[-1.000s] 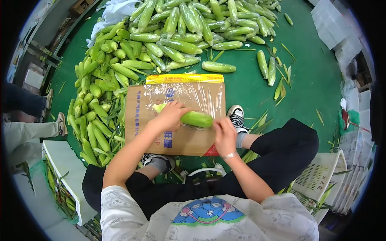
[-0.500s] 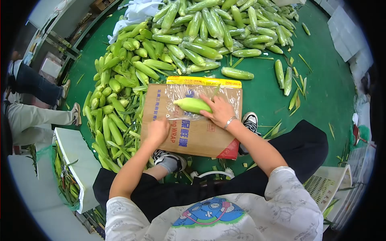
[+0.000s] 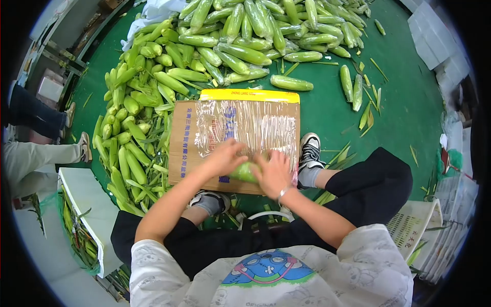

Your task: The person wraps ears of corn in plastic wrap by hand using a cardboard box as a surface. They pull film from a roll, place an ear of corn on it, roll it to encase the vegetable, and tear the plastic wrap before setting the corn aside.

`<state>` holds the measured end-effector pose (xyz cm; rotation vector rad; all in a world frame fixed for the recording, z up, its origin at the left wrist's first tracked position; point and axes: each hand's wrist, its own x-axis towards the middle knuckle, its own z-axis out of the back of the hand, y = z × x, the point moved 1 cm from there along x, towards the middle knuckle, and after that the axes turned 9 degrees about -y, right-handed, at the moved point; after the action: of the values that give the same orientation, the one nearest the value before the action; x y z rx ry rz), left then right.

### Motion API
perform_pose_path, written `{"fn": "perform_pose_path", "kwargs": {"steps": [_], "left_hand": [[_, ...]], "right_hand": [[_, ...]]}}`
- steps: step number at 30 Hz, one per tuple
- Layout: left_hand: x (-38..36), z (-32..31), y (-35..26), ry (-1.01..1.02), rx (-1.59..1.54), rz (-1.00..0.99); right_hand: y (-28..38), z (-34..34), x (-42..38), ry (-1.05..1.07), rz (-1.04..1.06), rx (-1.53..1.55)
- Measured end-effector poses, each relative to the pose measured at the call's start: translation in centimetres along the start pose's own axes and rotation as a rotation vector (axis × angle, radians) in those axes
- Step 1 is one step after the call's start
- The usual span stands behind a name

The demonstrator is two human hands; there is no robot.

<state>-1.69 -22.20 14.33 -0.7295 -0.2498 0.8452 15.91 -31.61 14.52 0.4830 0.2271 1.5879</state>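
Observation:
A green ear of corn (image 3: 244, 172) lies near the front edge of a cardboard box (image 3: 185, 153), partly covered by my hands. Clear cling film (image 3: 255, 120) stretches over the box top from a yellow cling film box (image 3: 250, 95) at its far edge. My left hand (image 3: 225, 157) is at the ear's far left side, fingers bent and smeared by motion. From the right, my right hand (image 3: 274, 175) grips the ear's right end, its thumb lying across the husk.
Unwrapped ears of corn (image 3: 125, 123) are heaped on the left, with film-wrapped ears (image 3: 245, 51) piled behind the box. A white foam box (image 3: 87, 215) stands at left, a white crate (image 3: 411, 225) at right. Another person's legs (image 3: 43, 153) show at the left.
The ear has moved toward me, and the film now covers more of the box. My left hand has come in from the left edge to the ear; my right hand has drawn nearer to me.

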Motion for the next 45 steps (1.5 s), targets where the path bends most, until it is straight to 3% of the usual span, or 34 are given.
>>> {"fn": "perform_pose_path", "kwargs": {"steps": [1,2,4,6,7,9,11,13,14,16,18,20,22,24,25,26,27,28,29,30,31,32,33,34,35,36,37,39,40,42,44,45], "left_hand": [[0.1,0.8,-0.2,-0.211,0.017,-0.027],[0.2,1.7,-0.3,-0.421,0.041,-0.057],[0.1,2.3,-0.8,-0.333,0.136,-0.063],[0.5,1.5,-2.6,-0.396,0.463,-0.338],[1.2,1.2,-1.7,-0.363,0.492,-0.35],[3.7,0.6,0.7,-0.326,0.492,-0.329],[3.9,0.2,1.6,-0.284,0.475,-0.299],[3.2,0.6,1.4,-0.229,0.368,-0.475],[2.3,0.3,0.9,-0.232,0.364,-0.472],[-0.6,-0.6,-0.2,-0.304,0.267,-0.388],[-3.4,-2.2,-1.7,0.369,0.036,0.337],[-8.4,-3.1,-3.9,0.729,-1.07,1.038],[-12.5,-4.4,-3.6,1.252,-1.115,0.951],[-14.1,-3.8,-3.6,1.603,-0.695,0.789],[-14.9,-3.6,-2.5,1.424,-0.719,0.834],[-14.0,-2.2,-2.3,1.221,-0.551,0.811],[-13.7,-0.8,-1.6,0.976,-0.582,0.92],[-12.2,2.9,-3.3,0.722,-0.573,0.958],[-12.5,3.4,-1.3,0.462,-0.511,0.722],[-12.4,5.1,-0.6,0.373,-0.353,0.732],[-11.4,9.8,-4.3,0.26,-0.278,0.755],[-12.4,11.1,-3.2,0.142,-0.313,0.648],[-12.8,12.6,-3.4,0.023,-0.341,0.53],[-13.3,14.1,-4.2,-0.076,-0.332,0.601],[-13.9,14.4,-4.0,-0.259,-0.253,0.499],[-14.5,14.6,-3.8,-0.437,-0.164,0.393],[-14.8,13.7,-2.7,-0.451,-0.157,0.41],[-15.0,11.5,1.3,-1.178,-0.858,0.524],[-14.2,11.3,2.3,-1.189,-0.853,0.527],[-12.1,9.9,4.2,-1.165,-1.098,0.937],[-9.9,7.0,7.2,-0.859,-1.441,0.952],[-9.5,6.9,9.5,-0.836,-1.144,0.865]], "right_hand": [[-0.9,-1.1,1.7,-0.183,-0.086,-0.025],[-1.5,-0.8,3.9,-0.297,-0.044,-0.04],[-3.6,-0.9,8.7,-0.414,-0.004,-0.052],[-5.8,-2.9,12.1,-0.153,0.085,0.272],[-6.0,-3.8,13.4,-0.162,0.091,0.268],[-5.0,-5.8,15.1,0.376,-0.12,0.768],[-4.7,-5.8,14.4,0.457,-0.1,0.754],[-3.9,-4.4,12.5,0.624,-0.039,0.712],[-3.6,-4.5,11.4,0.629,-0.039,0.709],[-2.7,-5.2,9.8,0.588,0.187,0.557],[-1.4,-4.7,8.1,0.608,0.226,0.393],[-0.7,-4.7,6.9,0.261,0.38,0.222],[-0.4,-4.0,6.7,0.274,0.373,0.231],[-0.6,-4.0,6.9,0.275,0.356,0.228],[-0.9,-4.0,6.8,0.273,0.371,0.226],[-1.3,-4.3,6.3,0.177,0.344,0.353],[-1.0,-4.6,5.7,0.09,0.324,0.491],[-0.1,-3.9,5.0,0.095,0.199,0.604],[1.4,-2.5,4.3,0.114,0.076,0.715],[3.3,-1.0,3.6,0.069,0.073,0.69],[4.9,-0.4,2.8,0.025,0.06,0.667],[5.5,-1.7,1.8,0.055,0.091,0.683],[5.5,-3.7,1.1,0.157,-0.141,0.805],[5.3,-5.3,0.3,0.257,-0.384,0.912],[7.2,-4.7,-0.4,0.413,-0.604,0.94],[8.5,-5.6,-1.6,0.524,-0.672,1.044],[10.4,-5.1,-2.4,0.71,-0.766,1.176],[13.6,-3.5,-4.5,1.053,-0.526,1.457],[15.8,-2.0,-4.3,1.064,-0.657,1.616],[17.2,-3.3,-1.8,0.975,-0.846,1.436],[16.5,-7.8,3.0,0.73,-0.807,1.207],[16.2,-8.6,7.2,0.615,-0.873,1.265]]}}
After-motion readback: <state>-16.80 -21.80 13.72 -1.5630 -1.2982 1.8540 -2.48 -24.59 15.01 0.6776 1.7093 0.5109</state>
